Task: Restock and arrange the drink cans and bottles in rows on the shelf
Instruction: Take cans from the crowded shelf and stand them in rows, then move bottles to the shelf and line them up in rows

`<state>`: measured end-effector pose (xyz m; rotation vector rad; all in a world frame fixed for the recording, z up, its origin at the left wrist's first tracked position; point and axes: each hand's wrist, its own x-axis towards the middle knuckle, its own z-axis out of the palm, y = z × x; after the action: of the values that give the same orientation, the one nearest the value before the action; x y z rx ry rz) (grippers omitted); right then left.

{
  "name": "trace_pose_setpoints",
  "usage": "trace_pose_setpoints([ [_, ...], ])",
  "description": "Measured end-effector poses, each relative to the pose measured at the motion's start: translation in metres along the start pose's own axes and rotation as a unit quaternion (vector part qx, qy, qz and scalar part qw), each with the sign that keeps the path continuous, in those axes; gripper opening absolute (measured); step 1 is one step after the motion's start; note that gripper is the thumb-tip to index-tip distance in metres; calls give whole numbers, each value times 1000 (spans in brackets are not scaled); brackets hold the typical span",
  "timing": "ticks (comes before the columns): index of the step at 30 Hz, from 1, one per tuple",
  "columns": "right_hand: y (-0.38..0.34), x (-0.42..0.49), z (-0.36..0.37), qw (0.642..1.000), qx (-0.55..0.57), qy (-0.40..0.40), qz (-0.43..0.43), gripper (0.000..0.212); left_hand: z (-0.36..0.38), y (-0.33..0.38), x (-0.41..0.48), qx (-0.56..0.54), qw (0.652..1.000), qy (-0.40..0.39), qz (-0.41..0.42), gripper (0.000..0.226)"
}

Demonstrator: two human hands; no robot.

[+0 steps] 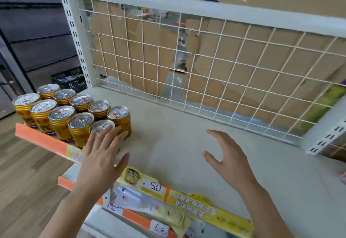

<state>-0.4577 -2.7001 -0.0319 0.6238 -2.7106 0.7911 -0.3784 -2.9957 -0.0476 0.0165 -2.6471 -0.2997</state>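
At the left end of the pale grey metal shelf point(177, 144), ten gold-coloured drink cans with silver pull-tab lids point(60, 118) stand upright in two close rows of five, running slantwise along the front edge. Over the right end of the cans' front row the left hand point(101, 155) is spread wide with straight fingers, its fingertips covering the last can's lid; whether they touch it I cannot tell. Well to the right of the cans the right hand point(228, 155) hovers above bare shelf, fingers loosely parted, holding nothing. Just in front of the cans runs an orange plastic price rail point(41, 140), and a yellow printed label strip point(187, 198) lies further right of them. Behind and right of the cans rises a white wire grid point(206, 60) backed by brown cardboard point(262, 65). Beyond the cans, past the shelf's end post, sits a black plastic crate point(69, 80)
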Motion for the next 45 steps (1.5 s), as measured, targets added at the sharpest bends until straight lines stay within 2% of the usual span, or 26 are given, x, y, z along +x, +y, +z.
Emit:
trace_pose_setpoints([
  [7,61,-93,-72,990,-74,43,108,53,8,64,6,-24,998,12,56,54],
  [14,105,-184,-145,972,-104,77,196,56,20,144,2,-56,993,-13,103,53],
  [26,166,-305,-223,945,-124,142,269,54,51,279,-22,-100,979,-60,169,56],
  [33,188,-328,-249,920,-160,187,306,53,67,332,-4,-120,963,-85,226,57],
  [40,212,-321,-265,893,-174,224,349,51,100,380,51,-165,942,-107,273,59],
  [43,221,-306,-271,891,-182,235,343,49,118,404,75,-192,931,-96,296,43],
  [45,228,-292,-273,887,-180,241,350,47,129,420,90,-211,922,-110,305,44],
])
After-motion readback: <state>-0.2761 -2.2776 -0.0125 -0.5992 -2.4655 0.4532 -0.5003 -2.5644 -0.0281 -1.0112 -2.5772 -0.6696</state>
